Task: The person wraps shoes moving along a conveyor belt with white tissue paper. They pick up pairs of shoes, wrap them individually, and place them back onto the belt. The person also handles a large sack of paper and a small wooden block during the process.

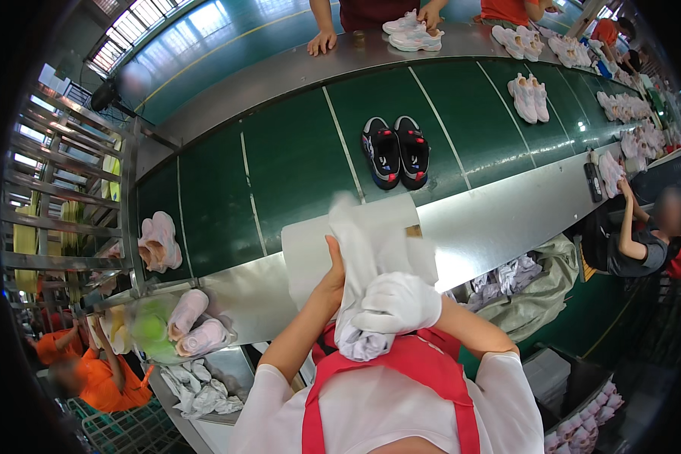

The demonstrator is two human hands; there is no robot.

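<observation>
Before my chest, my right hand (397,303), in a white glove, is closed around a long white bundle (354,272) that looks like paper, crumpled at its near end. My bare left hand (335,269) lies along the bundle's left side, thumb pointing up. The far end of the bundle is blurred. Beneath it, white paper sheets (306,249) lie across the metal ledge and partly over the green conveyor belt. A pair of black sneakers (396,153) with red and grey parts stands on the belt just beyond the sheets.
White shoes (528,97) ride the belt at right; another pair (160,241) is at left. Pale shoes (204,335) sit beside crumpled paper (196,389) at lower left. A metal rack (68,210) borders the left. A sack (528,295) holds crumpled paper. Several people work around the line.
</observation>
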